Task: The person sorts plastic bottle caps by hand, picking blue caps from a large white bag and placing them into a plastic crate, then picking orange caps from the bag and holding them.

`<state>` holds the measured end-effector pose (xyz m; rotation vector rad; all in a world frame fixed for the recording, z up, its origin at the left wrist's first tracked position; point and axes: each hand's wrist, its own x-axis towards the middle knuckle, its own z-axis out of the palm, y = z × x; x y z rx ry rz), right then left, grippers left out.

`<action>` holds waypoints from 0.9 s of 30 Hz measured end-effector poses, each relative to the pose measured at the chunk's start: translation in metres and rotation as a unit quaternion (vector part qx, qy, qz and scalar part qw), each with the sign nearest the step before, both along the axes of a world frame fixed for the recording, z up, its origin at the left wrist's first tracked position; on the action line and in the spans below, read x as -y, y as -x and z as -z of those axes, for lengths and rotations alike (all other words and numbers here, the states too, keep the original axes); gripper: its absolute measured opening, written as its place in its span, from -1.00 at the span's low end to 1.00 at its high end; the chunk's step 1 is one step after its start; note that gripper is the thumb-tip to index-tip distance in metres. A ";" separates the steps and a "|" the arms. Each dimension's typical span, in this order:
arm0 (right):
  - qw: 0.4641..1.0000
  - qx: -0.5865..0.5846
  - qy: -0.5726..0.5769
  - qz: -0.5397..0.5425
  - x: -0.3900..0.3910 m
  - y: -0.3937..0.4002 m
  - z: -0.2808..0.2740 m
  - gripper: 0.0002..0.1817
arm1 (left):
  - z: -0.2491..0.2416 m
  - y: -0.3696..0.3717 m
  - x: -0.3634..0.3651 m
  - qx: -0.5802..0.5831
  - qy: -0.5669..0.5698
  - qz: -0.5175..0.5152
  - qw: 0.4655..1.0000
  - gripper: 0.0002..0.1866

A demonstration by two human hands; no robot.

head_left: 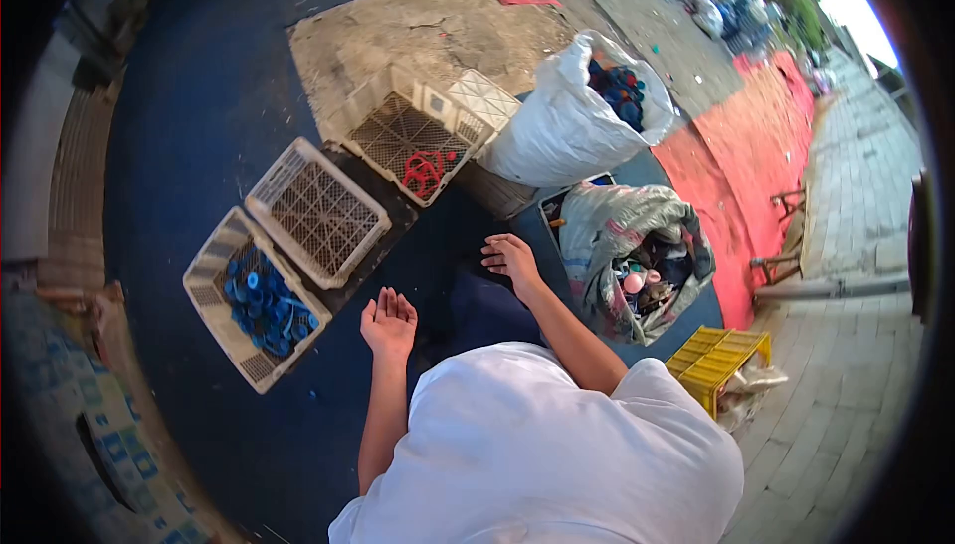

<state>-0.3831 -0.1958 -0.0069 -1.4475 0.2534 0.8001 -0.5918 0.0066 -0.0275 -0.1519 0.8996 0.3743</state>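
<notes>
Keep your fingers loose and come down over the rim of the crate (207,295) at nine o'clock, so its blue pieces (261,300) don't snag. Your left hand (390,327) lies palm up, fingers slightly curled, empty; your right hand (513,260), loosely spread, shows nothing held, near the grey sack (597,236) at three.

I see open floor (430,258) between my left hand (389,325) and right hand (509,256). The blue-filled crate (227,357) blocks the left hand's outer side; the grey sack (603,231), the right's. Ahead, the red-holding crate (463,129) obstructs.
</notes>
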 end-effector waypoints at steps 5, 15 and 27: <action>0.999 0.029 -0.013 -0.021 0.024 -0.041 0.028 -0.77 | 0.009 -0.061 0.011 -0.054 -0.040 0.117 0.991 -0.75; 0.957 0.284 0.056 -0.022 0.127 -0.218 -0.020 -0.77 | 0.019 -0.314 0.061 -0.048 -0.068 0.240 0.967 -0.76; 0.832 0.412 0.370 0.021 0.176 -0.440 -0.033 -0.56 | -0.037 -0.482 0.116 0.083 -0.077 0.369 0.922 -0.73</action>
